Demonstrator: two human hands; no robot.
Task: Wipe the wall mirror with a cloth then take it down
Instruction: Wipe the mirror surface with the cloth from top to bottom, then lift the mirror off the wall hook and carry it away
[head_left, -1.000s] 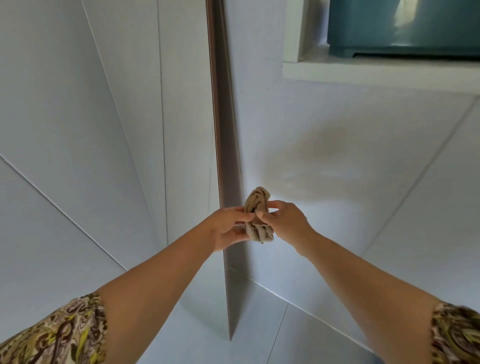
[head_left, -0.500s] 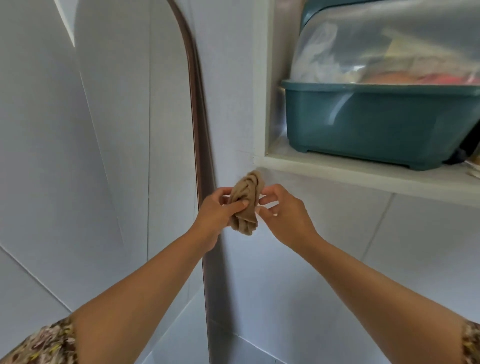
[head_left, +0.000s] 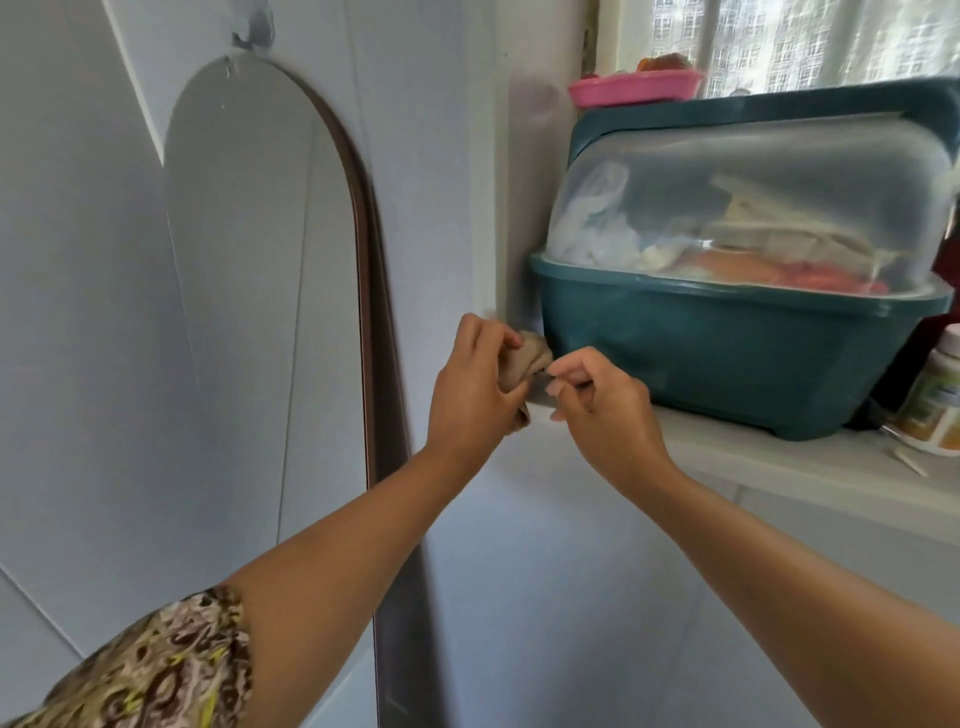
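Note:
An arched wall mirror (head_left: 249, 260) with a dark brown frame hangs from a hook (head_left: 257, 31) on the pale tiled wall at the left. My left hand (head_left: 475, 395) is closed around a bunched tan cloth (head_left: 524, 358), held just right of the mirror's edge, in front of the shelf corner. My right hand (head_left: 602, 405) is beside it with fingers curled, pinching at the cloth's lower end. Most of the cloth is hidden inside my left hand. Neither hand touches the mirror.
A white window ledge (head_left: 779, 462) juts out on the right. On it stands a teal bin (head_left: 727, 358) with a clear domed lid, a pink dish (head_left: 634, 88) behind it, and a jar (head_left: 935, 405) at the far right edge.
The view has tilted up, bringing the mirror's arched top and hook into sight. Both hands have risen with the cloth to the ledge corner, and my left hand now wraps more of it.

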